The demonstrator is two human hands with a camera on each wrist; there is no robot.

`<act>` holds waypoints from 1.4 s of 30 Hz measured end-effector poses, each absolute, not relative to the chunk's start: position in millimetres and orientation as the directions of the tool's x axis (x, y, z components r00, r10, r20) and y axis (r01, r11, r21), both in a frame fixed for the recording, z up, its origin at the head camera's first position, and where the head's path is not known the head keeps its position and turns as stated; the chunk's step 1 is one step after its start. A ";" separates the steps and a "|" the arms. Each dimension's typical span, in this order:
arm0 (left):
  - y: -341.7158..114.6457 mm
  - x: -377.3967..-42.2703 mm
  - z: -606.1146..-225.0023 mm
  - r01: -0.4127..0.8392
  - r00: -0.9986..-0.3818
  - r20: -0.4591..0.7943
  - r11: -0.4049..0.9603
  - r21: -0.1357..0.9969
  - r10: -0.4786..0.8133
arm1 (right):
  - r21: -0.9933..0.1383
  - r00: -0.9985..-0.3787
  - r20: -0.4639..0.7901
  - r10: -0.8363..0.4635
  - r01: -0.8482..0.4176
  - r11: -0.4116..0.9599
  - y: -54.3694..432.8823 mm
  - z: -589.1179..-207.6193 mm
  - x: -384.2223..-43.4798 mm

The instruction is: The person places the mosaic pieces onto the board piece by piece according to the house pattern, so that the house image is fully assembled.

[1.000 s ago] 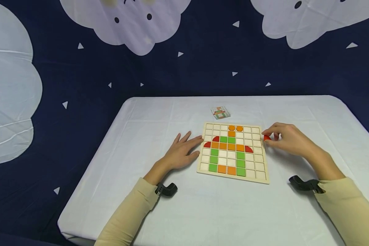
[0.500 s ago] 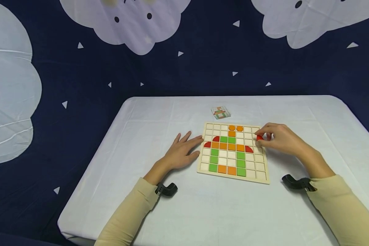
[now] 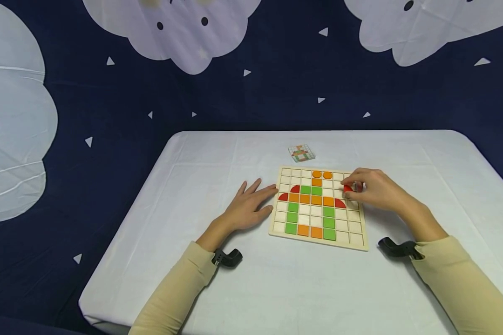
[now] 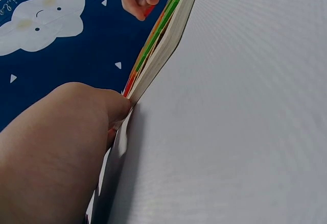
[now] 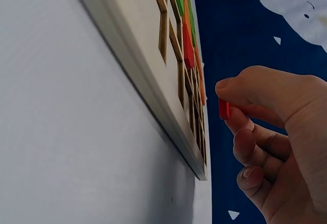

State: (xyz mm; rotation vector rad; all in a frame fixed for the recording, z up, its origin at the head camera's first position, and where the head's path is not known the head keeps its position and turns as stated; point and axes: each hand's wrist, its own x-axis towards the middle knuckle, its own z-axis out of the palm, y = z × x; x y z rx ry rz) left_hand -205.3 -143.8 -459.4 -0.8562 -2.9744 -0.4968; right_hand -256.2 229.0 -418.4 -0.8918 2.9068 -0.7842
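Note:
Between thumb and fingertips my right hand [image 3: 377, 190] pinches a small red piece [image 5: 224, 108], held just above the right side of the wooden grid board [image 3: 356, 239]. My left hand [image 3: 246, 208] lies with fingers spread on the table, its fingertips touching the board's left edge. Set in the board's cells are green squares [image 3: 329, 223], orange squares [image 3: 316, 231], two orange discs [image 3: 327, 175] and red quarter-round pieces [image 3: 340, 203]. In the left wrist view the thumb [image 4: 115, 104] meets the board's side. The red piece's exact outline is partly hidden by the fingers.
A small patterned card [image 3: 301, 153] lies behind the board, showing a similar coloured figure on a grid. A white cloth [image 3: 218, 158] covers the table. Behind it hangs a dark blue backdrop [image 3: 276, 102] with clouds and triangles. A black wrist camera [image 3: 396, 248] sits on the right cuff.
My right hand has moved left with the red piece, from beside the board's right edge to over its right columns. The left hand has stayed in place.

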 end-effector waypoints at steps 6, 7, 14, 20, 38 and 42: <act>-144.9 -205.6 -460.3 0.523 -0.849 0.098 0.797 0.301 0.519 | -0.452 -0.834 0.136 -0.535 -0.533 0.715 224.1 -419.3 -259.3; -145.0 -205.7 -460.3 0.524 -0.848 0.100 0.797 0.301 0.520 | -0.453 -0.834 0.133 -0.536 -0.532 0.715 223.4 -419.3 -259.8; -144.8 -205.7 -459.6 0.523 -0.849 0.096 0.797 0.302 0.520 | -0.460 -0.840 0.093 -0.535 -0.513 0.725 218.1 -417.5 -261.9; -144.2 -205.2 -458.3 0.519 -0.850 0.088 0.800 0.300 0.519 | -0.463 -0.825 0.087 -0.558 -0.530 0.711 213.2 -417.5 -262.9; -144.1 -205.2 -458.5 0.520 -0.851 0.096 0.801 0.298 0.517 | -0.464 -0.809 0.083 -0.582 -0.548 0.696 199.0 -419.9 -266.3; -144.1 -205.3 -458.0 0.515 -0.854 0.089 0.804 0.298 0.513 | -0.460 -0.803 0.068 -0.592 -0.552 0.695 196.1 -420.2 -268.0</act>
